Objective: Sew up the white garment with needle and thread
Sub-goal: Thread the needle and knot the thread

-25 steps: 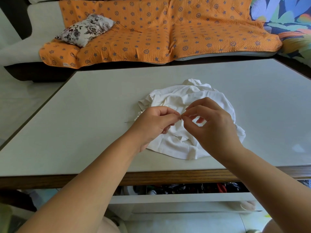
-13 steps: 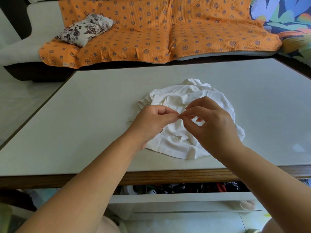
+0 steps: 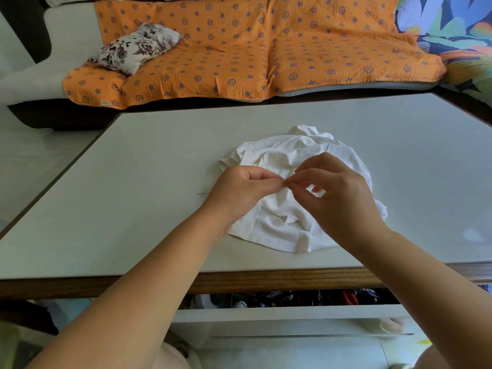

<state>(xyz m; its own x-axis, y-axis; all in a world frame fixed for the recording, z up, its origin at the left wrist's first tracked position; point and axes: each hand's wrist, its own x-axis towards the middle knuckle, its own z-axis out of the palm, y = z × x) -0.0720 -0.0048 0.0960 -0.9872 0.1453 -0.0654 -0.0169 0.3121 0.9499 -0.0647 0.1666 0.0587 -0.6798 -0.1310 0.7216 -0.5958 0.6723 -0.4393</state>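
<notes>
The white garment (image 3: pixel 298 161) lies crumpled on the table (image 3: pixel 138 161), with a small tear (image 3: pixel 286 220) near its front hem. My left hand (image 3: pixel 239 193) and my right hand (image 3: pixel 338 195) hover just above it, thumb and forefinger of each pinched, the fingertips meeting at one point. What they pinch is too fine to make out. A thin dark strand (image 3: pixel 203 193) sticks out on the table to the left of my left hand; I cannot tell whether it is thread or needle.
The table's wooden front edge (image 3: pixel 266 280) runs just below my forearms, with an open drawer of mixed items (image 3: pixel 306 298) under it. Behind the table stands a sofa with an orange cover (image 3: pixel 239 49) and a flowered cushion (image 3: pixel 133 47).
</notes>
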